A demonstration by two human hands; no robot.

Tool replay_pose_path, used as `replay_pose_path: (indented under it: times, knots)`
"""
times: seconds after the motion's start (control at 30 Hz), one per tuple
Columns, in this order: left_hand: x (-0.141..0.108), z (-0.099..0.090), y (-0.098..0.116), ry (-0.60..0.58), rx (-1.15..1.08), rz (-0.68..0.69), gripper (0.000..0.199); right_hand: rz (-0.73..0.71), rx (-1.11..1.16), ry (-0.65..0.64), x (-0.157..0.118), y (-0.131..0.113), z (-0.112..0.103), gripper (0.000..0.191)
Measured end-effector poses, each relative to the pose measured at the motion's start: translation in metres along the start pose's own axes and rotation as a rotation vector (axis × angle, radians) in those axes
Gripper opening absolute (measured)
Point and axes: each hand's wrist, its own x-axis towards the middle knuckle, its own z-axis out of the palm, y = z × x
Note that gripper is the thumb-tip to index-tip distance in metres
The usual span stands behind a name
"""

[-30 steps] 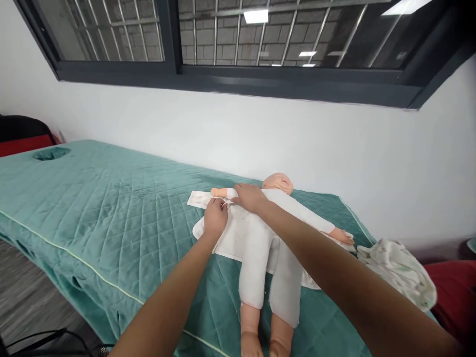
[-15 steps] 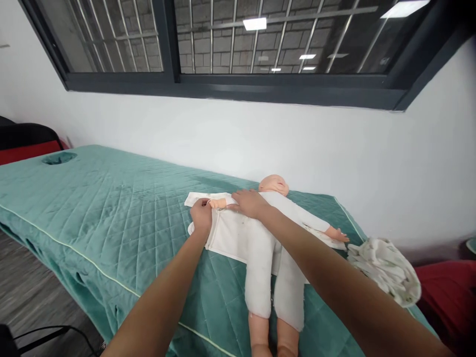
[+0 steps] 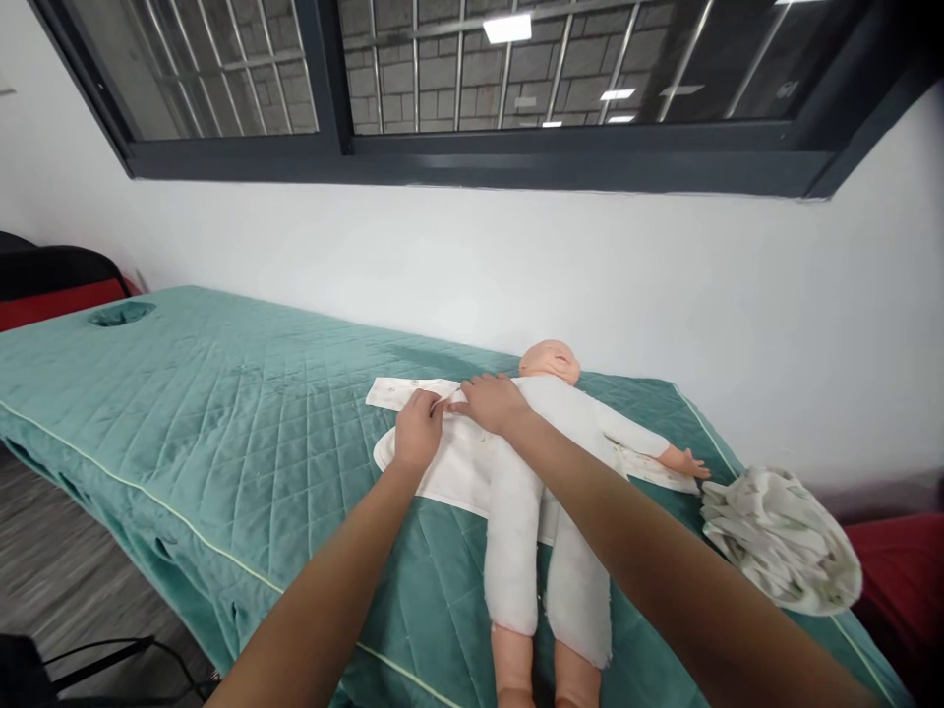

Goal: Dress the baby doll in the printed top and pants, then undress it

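Note:
A baby doll (image 3: 512, 551) with a white cloth body lies on its back on a bed. Under it a white baby garment (image 3: 461, 482) is spread, one sleeve (image 3: 390, 392) stretched out to the left. My left hand (image 3: 419, 430) is closed in a pinch on white cloth of the garment by the doll's forearm; the doll's hand on this side is hidden behind my fingers. My right hand (image 3: 491, 400) rests over the doll's upper arm, thumb and fingers closed around it. The doll's other arm (image 3: 634, 430) reaches out to the right over the garment.
The bed has a green quilted cover (image 3: 243, 423) with a face hole (image 3: 122, 314) at the far left. A crumpled white cloth (image 3: 782, 541) lies at the right edge. Behind runs a white wall with a dark-framed window (image 3: 457, 169). A red chair (image 3: 896, 580) stands at right.
My left hand has moved right, closer to my right hand, drawing cloth along; the doll's hand, visible before, is now covered. My right hand stays on the arm. The view has shifted slightly.

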Motion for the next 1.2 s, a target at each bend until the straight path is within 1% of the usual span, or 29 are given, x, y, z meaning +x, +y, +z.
replay_pose_path:
  times: [0.07, 0.1, 0.13, 0.17, 0.27, 0.33, 0.4, 0.5, 0.57, 0.63, 0.67, 0.7, 0.73, 0.77, 0.83, 0.87, 0.93, 0.97, 1.03, 1.1, 1.2]
  knots:
    - [-0.002, 0.002, 0.003, -0.121, 0.091, 0.136, 0.014, 0.019, 0.009, -0.002, 0.002, -0.003, 0.001, 0.034]
    - [-0.003, 0.003, 0.005, -0.164, 0.147, 0.196, 0.017, 0.029, 0.015, -0.002, 0.003, -0.005, 0.002, 0.03]
    - [-0.003, 0.003, 0.006, -0.183, 0.201, 0.241, 0.02, 0.037, 0.022, 0.001, 0.003, -0.006, 0.001, 0.028]
    - [-0.003, 0.002, 0.006, -0.174, 0.246, 0.261, 0.023, 0.043, 0.029, 0.008, 0.002, -0.008, 0.0, 0.027]
    - [-0.002, 0.0, 0.004, -0.05, 0.31, 0.216, 0.028, 0.045, 0.058, 0.045, -0.004, -0.007, -0.008, 0.032]
    - [0.0, -0.001, 0.001, 0.033, 0.355, 0.13, 0.03, 0.05, 0.078, 0.073, -0.014, 0.0, -0.016, 0.036]
    - [0.002, -0.001, -0.002, 0.08, 0.401, 0.038, 0.028, 0.09, 0.156, 0.141, -0.027, 0.013, -0.024, 0.038]
    - [0.003, 0.002, -0.003, 0.092, 0.455, -0.045, 0.023, 0.247, 0.422, 0.354, -0.054, 0.042, -0.026, 0.037]
    - [0.003, 0.004, -0.003, 0.076, 0.498, -0.09, 0.027, 0.42, 0.585, 0.495, -0.077, 0.062, -0.018, 0.033]
    - [0.003, 0.005, -0.002, 0.046, 0.538, -0.128, 0.03, 0.656, 0.655, 0.615, -0.101, 0.078, -0.004, 0.035]
    - [0.003, 0.005, -0.001, 0.033, 0.549, -0.137, 0.031, 0.789, 0.655, 0.622, -0.112, 0.084, 0.004, 0.037]
    - [0.003, 0.005, 0.0, 0.027, 0.553, -0.139, 0.031, 0.892, 0.649, 0.578, -0.121, 0.089, 0.011, 0.038]
    - [0.002, 0.005, 0.0, 0.023, 0.555, -0.133, 0.032, 0.973, 0.633, 0.512, -0.129, 0.092, 0.016, 0.04]
    - [0.002, 0.005, 0.001, 0.018, 0.555, -0.123, 0.031, 1.024, 0.612, 0.431, -0.134, 0.093, 0.019, 0.042]
    - [0.001, 0.005, 0.003, -0.007, 0.547, -0.085, 0.028, 1.056, 0.567, 0.278, -0.14, 0.094, 0.02, 0.046]
    - [0.001, 0.005, 0.004, -0.027, 0.541, -0.062, 0.026, 1.06, 0.546, 0.225, -0.141, 0.094, 0.019, 0.048]
    - [0.0, 0.005, 0.006, -0.06, 0.531, -0.027, 0.024, 1.068, 0.525, 0.163, -0.14, 0.092, 0.015, 0.049]
    - [0.0, 0.004, 0.007, -0.065, 0.526, -0.025, 0.024, 1.074, 0.53, 0.152, -0.139, 0.092, 0.013, 0.049]
    - [-0.001, 0.003, 0.009, -0.057, 0.504, -0.063, 0.026, 1.082, 0.567, 0.178, -0.138, 0.092, 0.013, 0.047]
    - [-0.002, 0.0, 0.01, -0.058, 0.468, -0.155, 0.027, 1.077, 0.626, 0.241, -0.137, 0.092, 0.016, 0.045]
    - [-0.003, -0.004, 0.013, -0.109, 0.413, -0.297, 0.029, 1.081, 0.695, 0.314, -0.136, 0.093, 0.02, 0.043]
